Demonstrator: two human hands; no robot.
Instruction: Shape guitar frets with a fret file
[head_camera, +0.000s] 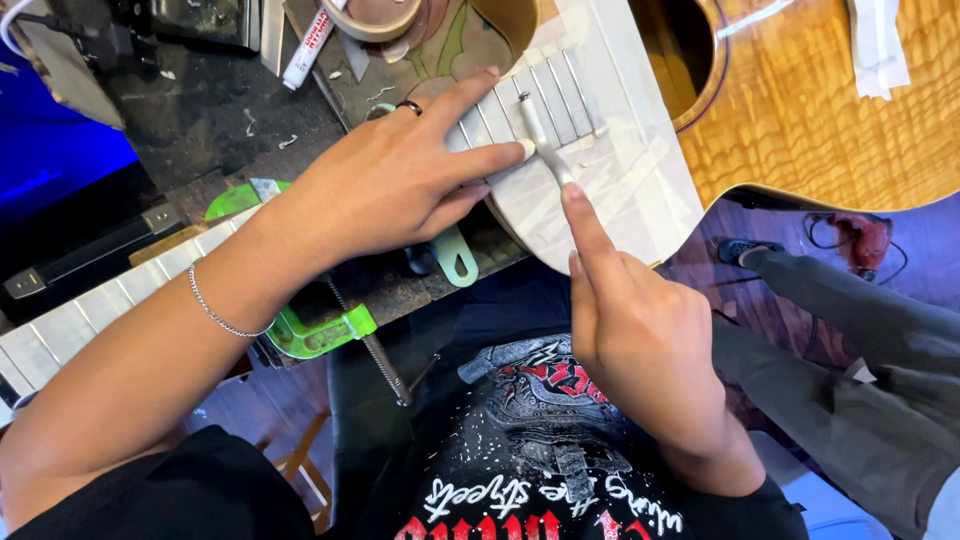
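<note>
1. Pale taped fretboard (590, 150) across flame-maple guitar body (830, 110); left hand (385, 185) splayed flat, pressing it.
2. Slim metal file (542, 140) pinched by right hand (640, 330), index extended; best kept level, strokes light.

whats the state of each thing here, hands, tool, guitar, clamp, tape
left hand: flat on the masked fretboard, fingers spread
right hand: holding the slim metal tool, forefinger along it
slim metal tool: lying across the frets
masked guitar fretboard: covered in pale tape
green screw clamp: fixed at the bench edge
tape roll: lying flat
</note>
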